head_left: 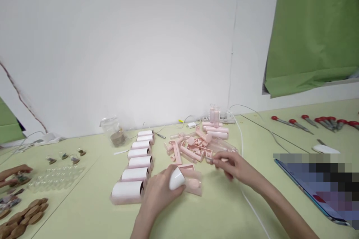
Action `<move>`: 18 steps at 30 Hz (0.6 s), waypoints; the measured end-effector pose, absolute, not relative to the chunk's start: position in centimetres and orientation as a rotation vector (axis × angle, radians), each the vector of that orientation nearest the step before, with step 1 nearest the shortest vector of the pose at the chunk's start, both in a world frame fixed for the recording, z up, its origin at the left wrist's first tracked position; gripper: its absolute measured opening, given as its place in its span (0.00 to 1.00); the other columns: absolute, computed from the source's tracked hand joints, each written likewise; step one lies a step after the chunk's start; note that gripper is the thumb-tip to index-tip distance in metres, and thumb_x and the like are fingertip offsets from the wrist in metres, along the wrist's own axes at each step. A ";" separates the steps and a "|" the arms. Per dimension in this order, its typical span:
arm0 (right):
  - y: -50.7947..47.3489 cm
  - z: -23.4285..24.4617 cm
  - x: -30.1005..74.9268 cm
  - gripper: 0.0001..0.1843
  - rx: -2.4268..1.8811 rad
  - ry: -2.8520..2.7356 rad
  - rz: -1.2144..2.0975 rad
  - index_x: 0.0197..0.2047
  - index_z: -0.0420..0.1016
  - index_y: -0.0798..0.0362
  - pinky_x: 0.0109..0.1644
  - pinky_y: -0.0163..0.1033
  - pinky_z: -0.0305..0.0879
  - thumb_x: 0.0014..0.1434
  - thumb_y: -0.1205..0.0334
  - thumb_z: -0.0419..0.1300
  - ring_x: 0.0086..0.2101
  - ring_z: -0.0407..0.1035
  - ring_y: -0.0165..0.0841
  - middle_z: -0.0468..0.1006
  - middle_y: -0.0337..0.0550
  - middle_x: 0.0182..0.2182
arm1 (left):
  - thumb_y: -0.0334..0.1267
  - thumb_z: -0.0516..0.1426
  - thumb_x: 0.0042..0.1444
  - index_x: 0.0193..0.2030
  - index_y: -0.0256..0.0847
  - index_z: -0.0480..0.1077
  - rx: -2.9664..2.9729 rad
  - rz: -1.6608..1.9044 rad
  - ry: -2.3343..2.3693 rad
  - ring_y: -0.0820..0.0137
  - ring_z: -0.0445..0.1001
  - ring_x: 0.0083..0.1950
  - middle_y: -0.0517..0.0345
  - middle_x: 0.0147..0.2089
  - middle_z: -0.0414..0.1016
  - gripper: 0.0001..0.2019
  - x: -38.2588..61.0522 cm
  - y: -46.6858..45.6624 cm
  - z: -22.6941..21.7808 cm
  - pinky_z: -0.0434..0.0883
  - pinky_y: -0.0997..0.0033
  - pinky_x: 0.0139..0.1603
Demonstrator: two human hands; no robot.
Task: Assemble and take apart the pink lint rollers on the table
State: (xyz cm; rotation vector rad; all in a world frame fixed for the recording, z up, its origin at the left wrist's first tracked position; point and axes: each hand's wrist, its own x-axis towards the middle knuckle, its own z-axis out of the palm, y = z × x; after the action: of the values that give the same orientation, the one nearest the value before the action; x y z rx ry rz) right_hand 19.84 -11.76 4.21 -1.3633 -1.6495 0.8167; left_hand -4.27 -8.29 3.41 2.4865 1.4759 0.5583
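My left hand (161, 190) is closed around a white, glossy, rounded piece (177, 179), held just above the table. Below and beside it lies a clear-and-pink packet (193, 186) with pink parts. Farther right, my right hand (230, 164) pinches at the near right edge of a heap of pink plastic parts (192, 153). Its fingertips are together by a small pink piece (208, 154); what they grip is too small to make out. Left of my left hand runs a row of white-topped, pink-based arched pieces (131, 190).
Pink tubes (215, 130) lie by a power strip (230, 119) at the wall. A white cable (241, 138) crosses the table. Red-handled tools (291, 121) and a tablet-like device (314, 198) are right. Another person's hand (14, 175) works left, near glass domes (56, 177) and wooden discs (30, 211).
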 end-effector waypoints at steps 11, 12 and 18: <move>-9.2 7.4 15.3 0.09 -0.921 -1.468 0.552 0.30 0.65 0.52 0.36 0.37 0.66 0.51 0.57 0.59 0.32 0.69 0.33 0.70 0.38 0.26 | 0.39 0.54 0.50 0.48 0.43 0.59 2.158 1.074 0.771 0.64 0.64 0.50 0.55 0.47 0.66 0.18 -1.7 -6.0 4.3 0.60 0.67 0.51; -9.1 7.2 15.1 0.08 -0.908 -1.450 0.541 0.30 0.65 0.52 0.36 0.37 0.66 0.51 0.57 0.59 0.32 0.69 0.33 0.70 0.38 0.26 | 0.39 0.55 0.49 0.48 0.44 0.59 2.127 1.095 0.763 0.65 0.64 0.50 0.55 0.47 0.66 0.18 -1.8 -5.9 4.0 0.60 0.67 0.50; -9.1 5.9 14.4 0.08 -0.828 -1.341 0.553 0.31 0.65 0.50 0.38 0.38 0.66 0.52 0.57 0.59 0.34 0.71 0.34 0.72 0.38 0.28 | 0.40 0.56 0.48 0.45 0.42 0.61 1.962 1.135 0.760 0.66 0.66 0.46 0.57 0.43 0.67 0.17 -2.6 -5.4 2.7 0.63 0.69 0.47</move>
State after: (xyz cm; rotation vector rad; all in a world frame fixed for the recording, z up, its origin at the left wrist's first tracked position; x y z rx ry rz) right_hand 14.39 -9.07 5.89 -0.8276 -1.3410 0.5529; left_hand -2.55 -5.37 2.73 1.9623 0.7600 1.1353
